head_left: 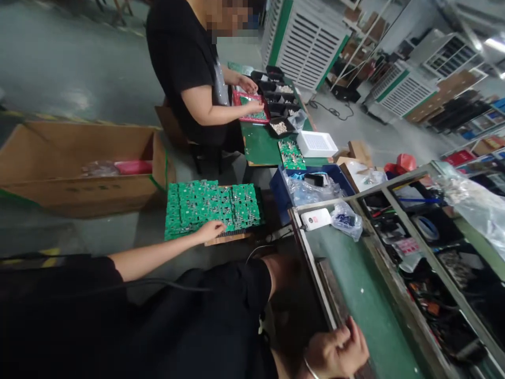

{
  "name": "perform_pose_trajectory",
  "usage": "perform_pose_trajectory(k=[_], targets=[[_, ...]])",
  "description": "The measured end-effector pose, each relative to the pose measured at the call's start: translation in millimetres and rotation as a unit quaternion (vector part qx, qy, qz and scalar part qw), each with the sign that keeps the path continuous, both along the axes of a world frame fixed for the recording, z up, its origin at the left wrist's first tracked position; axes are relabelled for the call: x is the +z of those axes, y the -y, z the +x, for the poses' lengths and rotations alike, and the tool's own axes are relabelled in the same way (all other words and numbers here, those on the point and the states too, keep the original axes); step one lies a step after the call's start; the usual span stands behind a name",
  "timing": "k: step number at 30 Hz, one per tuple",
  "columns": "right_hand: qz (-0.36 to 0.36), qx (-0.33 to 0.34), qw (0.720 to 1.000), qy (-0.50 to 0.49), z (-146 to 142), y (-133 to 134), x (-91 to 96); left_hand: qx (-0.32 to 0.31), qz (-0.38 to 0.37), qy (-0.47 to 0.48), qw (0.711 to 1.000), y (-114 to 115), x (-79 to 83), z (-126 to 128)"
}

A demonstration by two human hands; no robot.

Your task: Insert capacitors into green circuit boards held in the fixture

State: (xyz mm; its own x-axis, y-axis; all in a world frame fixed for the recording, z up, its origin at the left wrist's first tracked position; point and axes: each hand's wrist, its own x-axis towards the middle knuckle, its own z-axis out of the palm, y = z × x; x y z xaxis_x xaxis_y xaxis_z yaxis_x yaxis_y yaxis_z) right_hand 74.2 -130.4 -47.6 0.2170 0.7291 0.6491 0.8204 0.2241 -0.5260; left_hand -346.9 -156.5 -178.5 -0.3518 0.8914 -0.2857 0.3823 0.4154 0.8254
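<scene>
Where circuit boards (209,206) lie, a carton (79,199) and blue crate (281,193) flank them.

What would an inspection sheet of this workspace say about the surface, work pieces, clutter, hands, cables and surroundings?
Surface: green bench, small white specks on it.
Job's things: green circuit boards in overlapping rows beside the bench.
Clutter: white device and plastic bag at the bench's end.
Hands: left hand at the boards' edge, contact unclear; right hand by the bench's edge, fingers curled, hold unclear.
Cables: thin dark cord across dark clothing; black cable on the floor.
Surroundings: co-worker at another table; cardboard box nearby.
</scene>
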Motion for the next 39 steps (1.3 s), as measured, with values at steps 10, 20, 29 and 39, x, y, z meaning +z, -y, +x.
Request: perform_pose_trajectory(k=[10, 20, 29, 39], targets=[[-0.071, 0.22, 0.973, 0.027, -115, -20, -11.4, 0.118, 0.033, -0.015, 0.992, -67, -29.8, -71], [-0.452, 0.349, 0.799, 0.187, -336, -170, -105.5, 0.276, -0.04, 0.07, 0.958, -117, -86.5, -44], [-0.551, 0.237, 0.773, 0.21, -371, -214, -187.0, 0.314, -0.009, 0.121, 0.942, -124, -96.0, 4], [-0.549, 0.243, 0.77, 0.215, -370, -209, -197.5, 0.39, -0.003, 0.151, 0.908, -122, -94.7, 20]])
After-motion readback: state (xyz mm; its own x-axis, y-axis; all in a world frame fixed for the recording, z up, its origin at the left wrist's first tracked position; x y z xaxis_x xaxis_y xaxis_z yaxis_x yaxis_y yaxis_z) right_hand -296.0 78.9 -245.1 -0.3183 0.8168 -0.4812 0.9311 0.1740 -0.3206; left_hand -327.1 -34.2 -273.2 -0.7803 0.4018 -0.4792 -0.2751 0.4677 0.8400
